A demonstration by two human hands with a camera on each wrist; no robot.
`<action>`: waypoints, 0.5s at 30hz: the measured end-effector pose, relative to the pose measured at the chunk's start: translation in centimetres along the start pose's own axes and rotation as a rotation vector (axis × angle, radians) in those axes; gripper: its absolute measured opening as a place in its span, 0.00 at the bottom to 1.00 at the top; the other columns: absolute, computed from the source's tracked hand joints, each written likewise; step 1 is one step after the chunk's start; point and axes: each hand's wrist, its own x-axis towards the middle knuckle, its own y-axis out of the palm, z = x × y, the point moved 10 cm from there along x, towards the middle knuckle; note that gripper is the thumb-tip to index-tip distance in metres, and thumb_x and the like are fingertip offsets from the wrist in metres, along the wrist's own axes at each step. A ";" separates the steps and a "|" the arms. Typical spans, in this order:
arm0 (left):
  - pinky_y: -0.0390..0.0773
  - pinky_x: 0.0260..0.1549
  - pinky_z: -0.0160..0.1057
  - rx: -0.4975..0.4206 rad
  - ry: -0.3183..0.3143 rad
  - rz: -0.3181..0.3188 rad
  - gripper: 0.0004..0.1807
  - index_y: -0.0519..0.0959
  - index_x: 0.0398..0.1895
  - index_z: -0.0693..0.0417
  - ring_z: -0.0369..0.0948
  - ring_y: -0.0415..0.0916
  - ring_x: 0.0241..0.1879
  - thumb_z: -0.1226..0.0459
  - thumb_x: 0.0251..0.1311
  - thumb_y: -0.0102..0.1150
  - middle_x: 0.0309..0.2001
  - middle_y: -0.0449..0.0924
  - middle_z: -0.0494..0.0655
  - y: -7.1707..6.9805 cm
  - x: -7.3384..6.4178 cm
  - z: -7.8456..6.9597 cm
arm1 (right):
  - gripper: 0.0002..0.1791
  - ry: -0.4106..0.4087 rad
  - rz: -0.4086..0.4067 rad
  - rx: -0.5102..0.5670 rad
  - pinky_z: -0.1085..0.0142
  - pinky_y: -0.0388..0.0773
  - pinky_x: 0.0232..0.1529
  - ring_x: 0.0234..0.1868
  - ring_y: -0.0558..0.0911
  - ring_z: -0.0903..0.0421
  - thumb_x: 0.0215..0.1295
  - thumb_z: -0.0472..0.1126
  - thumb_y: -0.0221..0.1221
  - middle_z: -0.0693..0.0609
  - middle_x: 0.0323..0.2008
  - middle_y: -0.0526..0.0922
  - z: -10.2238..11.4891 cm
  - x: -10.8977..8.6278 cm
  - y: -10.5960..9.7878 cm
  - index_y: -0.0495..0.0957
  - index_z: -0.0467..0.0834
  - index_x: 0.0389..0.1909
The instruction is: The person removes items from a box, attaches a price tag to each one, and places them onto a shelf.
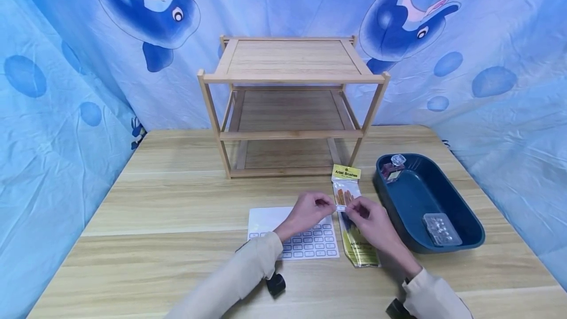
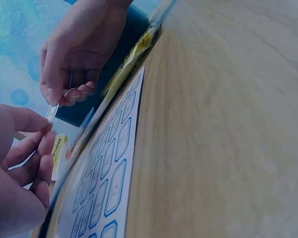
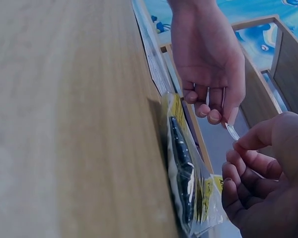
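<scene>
label (image 1: 340,208) pinched by both hands (image 1: 308,210) (image 1: 371,219)

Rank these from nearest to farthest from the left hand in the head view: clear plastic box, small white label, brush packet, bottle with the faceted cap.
1. White label: pinched at the left hand's fingertips.
2. Brush packet: on the table, to its right.
3. Bottle: farther right, in the tub's far-left corner.
4. Clear plastic box: in the tub's near end.
</scene>
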 end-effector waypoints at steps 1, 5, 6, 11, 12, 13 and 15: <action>0.80 0.41 0.32 -0.001 0.001 0.000 0.04 0.87 0.39 0.61 0.34 0.78 0.36 0.70 0.65 0.66 0.35 0.86 0.44 0.1 0.1 0.0 | 0.03 0.006 -0.005 -0.007 0.68 0.72 0.31 0.32 0.75 0.55 0.71 0.31 0.62 0.52 0.30 0.80 -0.1 0.0 -0.1 0.82 0.40 0.36; 0.79 0.40 0.32 -0.004 0.004 -0.005 0.03 0.87 0.38 0.61 0.33 0.78 0.35 0.70 0.65 0.66 0.34 0.85 0.44 0.6 0.3 0.0 | 0.03 0.026 -0.020 -0.020 0.68 0.71 0.32 0.33 0.75 0.54 0.71 0.31 0.62 0.52 0.31 0.79 -0.5 -0.1 -0.6 0.82 0.40 0.37; 0.79 0.40 0.32 -0.003 0.005 -0.007 0.03 0.87 0.37 0.61 0.33 0.78 0.35 0.70 0.65 0.66 0.34 0.86 0.44 0.7 0.3 0.0 | 0.03 0.029 -0.022 -0.027 0.69 0.71 0.33 0.33 0.75 0.54 0.71 0.31 0.62 0.52 0.31 0.79 -0.6 -0.1 -0.6 0.83 0.40 0.37; 0.80 0.38 0.31 -0.007 0.000 -0.007 0.03 0.87 0.37 0.61 0.32 0.77 0.33 0.71 0.64 0.66 0.33 0.85 0.43 1.1 0.4 -0.1 | 0.03 0.039 -0.034 -0.033 0.69 0.70 0.32 0.34 0.74 0.54 0.71 0.30 0.61 0.51 0.31 0.79 -0.9 -0.3 -0.8 0.82 0.39 0.37; 0.80 0.38 0.31 -0.008 0.000 -0.007 0.03 0.87 0.37 0.61 0.31 0.77 0.33 0.71 0.64 0.66 0.33 0.85 0.43 1.1 0.4 -0.2 | 0.03 0.046 -0.035 -0.036 0.69 0.70 0.32 0.34 0.74 0.54 0.71 0.31 0.61 0.51 0.31 0.79 -1.0 -0.4 -0.8 0.82 0.39 0.37; 0.80 0.38 0.31 -0.009 0.000 -0.007 0.03 0.87 0.37 0.61 0.31 0.77 0.32 0.71 0.64 0.66 0.33 0.85 0.43 1.2 0.5 -0.2 | 0.03 0.054 -0.035 -0.037 0.68 0.70 0.32 0.34 0.74 0.54 0.72 0.31 0.61 0.51 0.31 0.79 -1.1 -0.4 -0.9 0.81 0.39 0.37; 0.79 0.37 0.30 -0.008 -0.002 -0.008 0.03 0.87 0.36 0.61 0.30 0.76 0.32 0.71 0.63 0.65 0.32 0.85 0.42 1.3 0.6 -0.3 | 0.03 0.059 -0.037 -0.048 0.68 0.70 0.32 0.34 0.75 0.54 0.72 0.32 0.61 0.51 0.32 0.80 -1.3 -0.4 -0.9 0.81 0.38 0.37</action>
